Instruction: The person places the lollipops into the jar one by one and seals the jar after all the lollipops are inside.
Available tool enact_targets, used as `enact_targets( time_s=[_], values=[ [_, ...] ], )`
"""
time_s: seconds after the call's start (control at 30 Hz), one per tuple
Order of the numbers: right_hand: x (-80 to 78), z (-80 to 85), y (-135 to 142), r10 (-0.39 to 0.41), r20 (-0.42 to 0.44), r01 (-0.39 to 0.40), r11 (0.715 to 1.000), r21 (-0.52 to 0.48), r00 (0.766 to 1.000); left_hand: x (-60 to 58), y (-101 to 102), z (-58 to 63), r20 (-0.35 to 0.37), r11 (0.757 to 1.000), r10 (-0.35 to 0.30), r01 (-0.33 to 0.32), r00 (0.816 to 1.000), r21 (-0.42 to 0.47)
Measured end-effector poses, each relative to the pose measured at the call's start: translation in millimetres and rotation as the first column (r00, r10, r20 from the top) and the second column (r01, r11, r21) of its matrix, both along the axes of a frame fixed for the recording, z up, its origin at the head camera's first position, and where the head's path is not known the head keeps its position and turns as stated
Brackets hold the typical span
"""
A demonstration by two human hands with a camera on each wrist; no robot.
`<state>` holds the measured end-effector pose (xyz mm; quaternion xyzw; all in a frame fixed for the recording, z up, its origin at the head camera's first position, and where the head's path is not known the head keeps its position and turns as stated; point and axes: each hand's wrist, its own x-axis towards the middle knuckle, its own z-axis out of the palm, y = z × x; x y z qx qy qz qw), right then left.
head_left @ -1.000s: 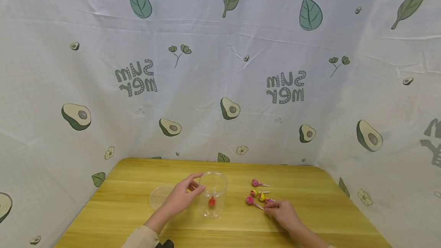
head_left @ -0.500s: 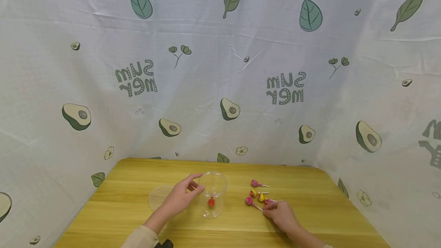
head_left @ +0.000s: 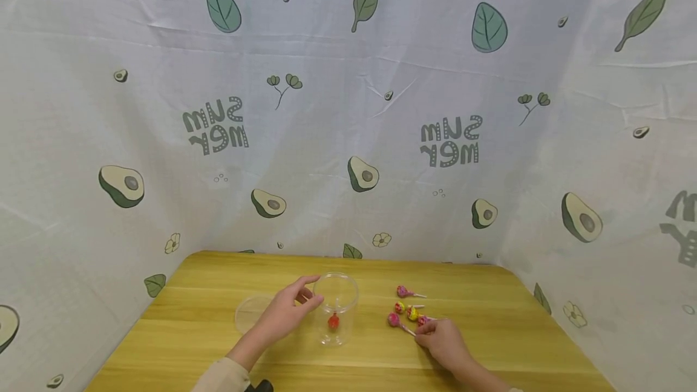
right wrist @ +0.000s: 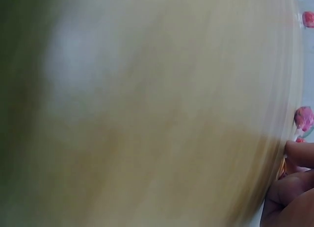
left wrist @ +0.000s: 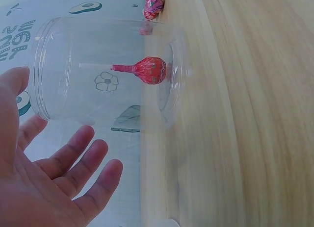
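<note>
light touch left, pinch right

flat on the wooden table (head_left: 218, 280), just left of the left hand (head_left: 290, 311): a clear disc (head_left: 248, 312). at the loosely spread left fingertips, touched at the rim: an upright clear jar (head_left: 345, 312). inside, lower than those fingertips: a red lollipop (head_left: 334, 321), head down, stick up. farther right, pinched by the stick in the right hand (head_left: 443, 342): a pink lollipop (head_left: 394, 319), head left of the grip. just beyond that grip: two yellow lollipops (head_left: 412, 314) and a partly covered pink one (head_left: 423, 321). farther beyond, near the others: a purple-pink lollipop (head_left: 403, 291).
</note>
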<state>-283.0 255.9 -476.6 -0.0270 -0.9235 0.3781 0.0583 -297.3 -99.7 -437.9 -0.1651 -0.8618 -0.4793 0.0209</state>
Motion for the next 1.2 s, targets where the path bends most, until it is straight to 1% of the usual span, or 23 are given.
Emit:
enact_targets(
  time_s=[0.23, 0.43, 0.67, 0.8, 1.03, 1.2],
  values=[
    [-0.5, -2.6, -1.9, 0.007, -0.014, -0.007, 1.0, 0.023, 1.0, 1.1, 0.2, -0.9, -0.003, 1.0, -0.005, 0.005, 1.0, 0.0],
    [-0.5, -4.9, -2.4, 0.016, -0.017, -0.015, 1.0, 0.008, 1.0, 1.3, 0.2, -2.5, -0.008, 1.0, -0.007, 0.007, 1.0, -0.002],
    [-0.7, -6.7, -2.2, 0.025, 0.011, -0.025, 1.0, 0.015, 1.0, 0.6, -0.1, -4.7, -0.007, 1.0, -0.014, 0.014, 1.0, 0.0],
    [-2.0, -7.1, -1.5, 0.041, 0.009, -0.041, 0.999, 0.022, 0.999, 0.7, -0.6, -4.4, -0.006, 1.0, -0.015, 0.015, 1.0, 0.004],
    [-2.5, -1.7, -1.5, 0.071, 0.048, -0.072, 0.997, 0.012, 0.996, 0.1, -1.4, -3.4, -0.014, 1.0, -0.016, 0.016, 1.0, 0.001],
    [-2.6, 0.2, -0.9, 0.077, 0.07, -0.078, 0.997, 0.011, 0.995, -1.3, -1.6, -2.8, -0.018, 1.0, -0.022, 0.022, 1.0, -0.004]
  ],
)
